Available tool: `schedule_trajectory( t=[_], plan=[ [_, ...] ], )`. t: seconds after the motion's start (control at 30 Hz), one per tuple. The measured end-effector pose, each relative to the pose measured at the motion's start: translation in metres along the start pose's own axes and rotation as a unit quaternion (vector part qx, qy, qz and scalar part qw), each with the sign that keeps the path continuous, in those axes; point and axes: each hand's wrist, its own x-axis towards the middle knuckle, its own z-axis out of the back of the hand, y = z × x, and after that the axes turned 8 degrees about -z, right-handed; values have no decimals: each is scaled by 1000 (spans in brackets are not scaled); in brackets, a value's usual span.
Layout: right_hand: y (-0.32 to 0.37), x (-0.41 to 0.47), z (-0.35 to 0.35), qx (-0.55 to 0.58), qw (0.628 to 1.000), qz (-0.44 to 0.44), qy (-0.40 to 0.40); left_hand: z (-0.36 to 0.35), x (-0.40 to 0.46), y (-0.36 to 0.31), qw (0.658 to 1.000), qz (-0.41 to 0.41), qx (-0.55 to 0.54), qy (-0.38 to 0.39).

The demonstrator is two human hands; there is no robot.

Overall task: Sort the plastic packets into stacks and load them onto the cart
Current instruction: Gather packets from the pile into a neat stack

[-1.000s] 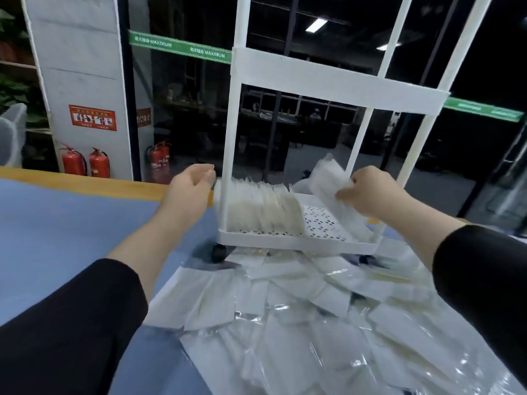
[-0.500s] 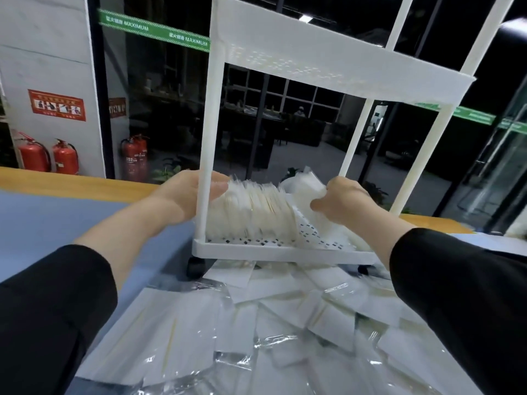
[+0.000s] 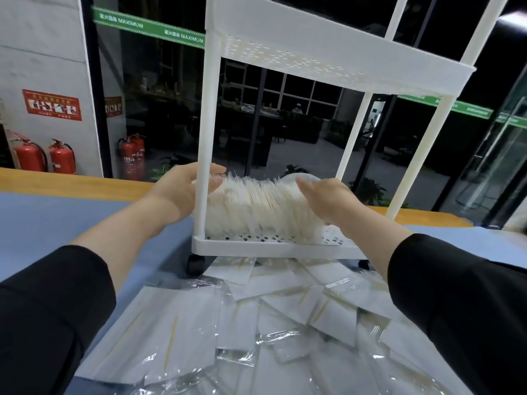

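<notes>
Head view: both hands, left [image 3: 182, 189] and right [image 3: 325, 195], press flat-fingered against packets [image 3: 256, 206] beneath "MAXIMUM" tape [image 3: 148, 27].

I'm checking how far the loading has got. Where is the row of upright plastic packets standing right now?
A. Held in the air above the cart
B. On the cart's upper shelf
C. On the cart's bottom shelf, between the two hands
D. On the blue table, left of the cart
C: the row of upright packets stands on the cart's bottom shelf, with the left hand at one end and the right hand at the other.
</notes>
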Motion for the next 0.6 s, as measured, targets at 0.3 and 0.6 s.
schedule_trajectory(
  t=[0.3,0.6],
  plan=[
    [-11,-11,3,41,999,-7,-14,-3,-3,0,1000,-2,-8,-19],
    [-3,-16,12,-43,998,0,-37,-3,-3,-1,999,-8,-27,-46]
  ],
)
